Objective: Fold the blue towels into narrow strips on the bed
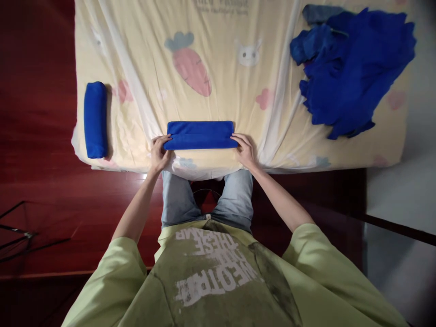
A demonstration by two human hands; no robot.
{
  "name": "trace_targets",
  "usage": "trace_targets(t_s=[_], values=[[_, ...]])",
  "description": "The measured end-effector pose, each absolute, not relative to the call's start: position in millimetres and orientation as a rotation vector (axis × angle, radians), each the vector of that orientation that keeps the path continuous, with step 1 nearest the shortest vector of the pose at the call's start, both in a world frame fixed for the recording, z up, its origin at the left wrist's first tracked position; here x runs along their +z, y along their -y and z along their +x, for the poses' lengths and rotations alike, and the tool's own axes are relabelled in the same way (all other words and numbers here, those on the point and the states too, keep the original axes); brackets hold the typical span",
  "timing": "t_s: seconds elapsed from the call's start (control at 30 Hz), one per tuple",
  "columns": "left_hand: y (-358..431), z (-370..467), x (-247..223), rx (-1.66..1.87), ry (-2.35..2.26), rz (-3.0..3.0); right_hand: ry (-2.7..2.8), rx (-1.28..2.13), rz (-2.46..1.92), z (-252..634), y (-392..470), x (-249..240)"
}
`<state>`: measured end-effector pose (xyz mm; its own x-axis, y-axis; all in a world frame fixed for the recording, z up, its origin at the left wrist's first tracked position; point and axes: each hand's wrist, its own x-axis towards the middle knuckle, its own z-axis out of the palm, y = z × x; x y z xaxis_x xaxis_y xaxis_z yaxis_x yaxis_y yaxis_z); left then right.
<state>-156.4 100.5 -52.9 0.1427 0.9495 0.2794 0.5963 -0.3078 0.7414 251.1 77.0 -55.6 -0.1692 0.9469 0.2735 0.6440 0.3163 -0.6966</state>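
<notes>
A blue towel, folded into a long narrow strip, lies near the front edge of the bed in front of me. My left hand pinches its left end, thumb and fingers closed on the near fold. At the opposite end my right hand grips the near corner in the same way. The fold closest to me overlaps the layer behind it, which shows as a band along the far side. What lies inside the folds is hidden.
A rolled blue towel lies at the bed's left edge. Crumpled blue cloths are heaped at the right. The pale yellow sheet has wrinkles and printed figures. A thin black metal stand is on the red floor at left.
</notes>
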Motion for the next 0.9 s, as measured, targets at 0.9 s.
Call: trace_targets(t_s=[0.9], values=[[-94.3, -149.0, -48.1, 1.081, -1.679, 1.549, 1.463, 0.738, -1.641, 239.0, -85.2, -79.3]])
